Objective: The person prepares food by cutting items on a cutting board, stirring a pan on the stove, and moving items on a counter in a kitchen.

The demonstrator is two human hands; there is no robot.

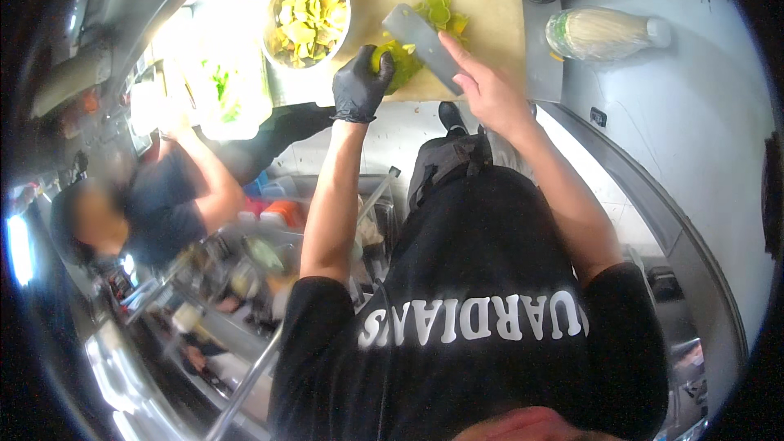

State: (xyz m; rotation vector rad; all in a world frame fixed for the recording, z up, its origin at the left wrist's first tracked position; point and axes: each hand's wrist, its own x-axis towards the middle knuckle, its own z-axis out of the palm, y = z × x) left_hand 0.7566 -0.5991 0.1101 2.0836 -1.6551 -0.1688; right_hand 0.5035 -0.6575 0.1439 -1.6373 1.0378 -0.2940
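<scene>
Knife (pixel 422 46) lies slanted in the bare right hand (pixel 488 90), fingers wrapped around it, just right of the green vegetable (pixel 398 65) that the gloved left hand (pixel 360 86) presses down with curled fingers.

Glare upper left, dark fisheye rim, blurred left edge

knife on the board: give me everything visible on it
The knife is a broad, rectangular, cleaver-like blade, dull grey metal by its look. It lies slanted over the pale cutting board, its far end toward the steel bowl. The bare right hand grips its hidden handle. Its edge meets green-yellow vegetable pieces held by the black-gloved left hand.
</scene>
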